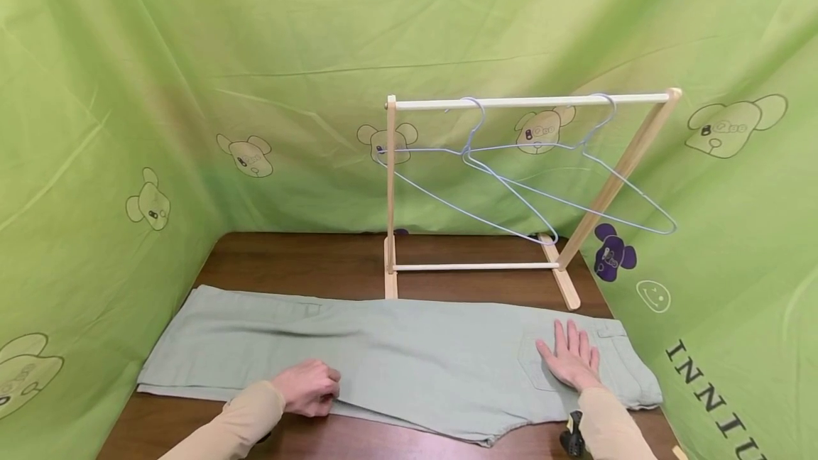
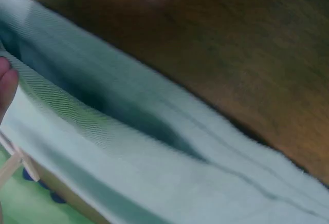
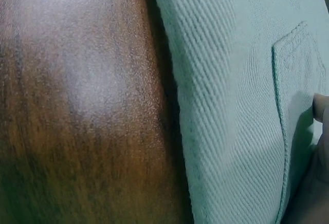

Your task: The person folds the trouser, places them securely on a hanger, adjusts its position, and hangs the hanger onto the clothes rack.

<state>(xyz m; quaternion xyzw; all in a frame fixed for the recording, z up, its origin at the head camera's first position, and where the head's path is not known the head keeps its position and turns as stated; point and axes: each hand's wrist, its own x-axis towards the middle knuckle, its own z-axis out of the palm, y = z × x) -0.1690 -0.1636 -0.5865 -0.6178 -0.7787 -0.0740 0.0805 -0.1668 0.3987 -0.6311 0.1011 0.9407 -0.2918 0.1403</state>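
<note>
Pale green trousers (image 1: 434,353) lie folded lengthwise across the table, leg ends at the left and waistband at the right. At the near edge, my left hand (image 1: 309,387) has its fingers curled and pinches the upper layer. The left wrist view shows fingertips (image 2: 7,82) at that layer's edge, with a dark gap between it and the lower layer (image 2: 216,136). Over the back pocket (image 1: 535,368) my right hand (image 1: 571,357) is spread with straight fingers. Only part of it, including a digit (image 3: 321,108), enters the right wrist view beside the pocket.
Behind the trousers stands a wooden rack (image 1: 391,190) with a white top rail (image 1: 530,101). Two lilac wire hangers, a left one (image 1: 511,187) and a right one (image 1: 629,183), hang from it. Green printed cloth (image 1: 307,34) encloses the brown table (image 1: 287,254).
</note>
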